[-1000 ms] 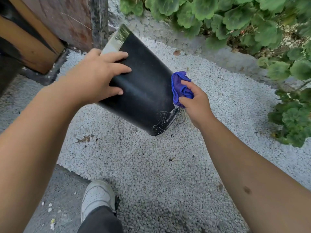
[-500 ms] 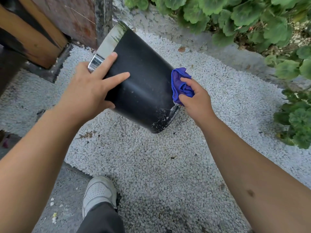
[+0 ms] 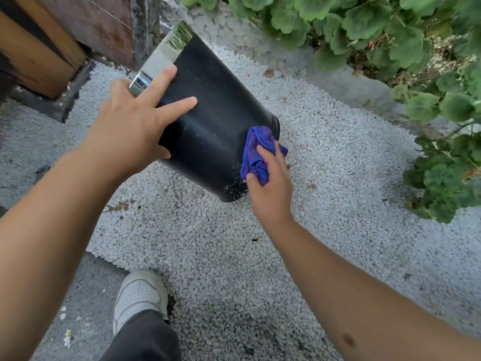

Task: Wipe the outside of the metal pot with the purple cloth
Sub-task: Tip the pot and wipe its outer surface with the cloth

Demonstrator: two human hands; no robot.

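The metal pot (image 3: 213, 121) is dark on its side with a shiny chrome rim at the upper left. It tilts over white gravel, its base low at the right. My left hand (image 3: 135, 126) holds the pot near the rim, fingers spread across the dark wall. My right hand (image 3: 268, 183) grips the bunched purple cloth (image 3: 257, 149) and presses it against the pot's lower right side near the base, where white scuff marks show.
White gravel (image 3: 325, 178) covers the ground. Green leafy plants (image 3: 390, 35) line the top and right. A wooden and stone structure (image 3: 65, 35) stands at the upper left. My white shoe (image 3: 140, 295) is planted at the bottom by a concrete patch.
My right hand has moved the cloth down and round from the pot's right edge onto its lower side near the base. The left hand has stayed near the rim.
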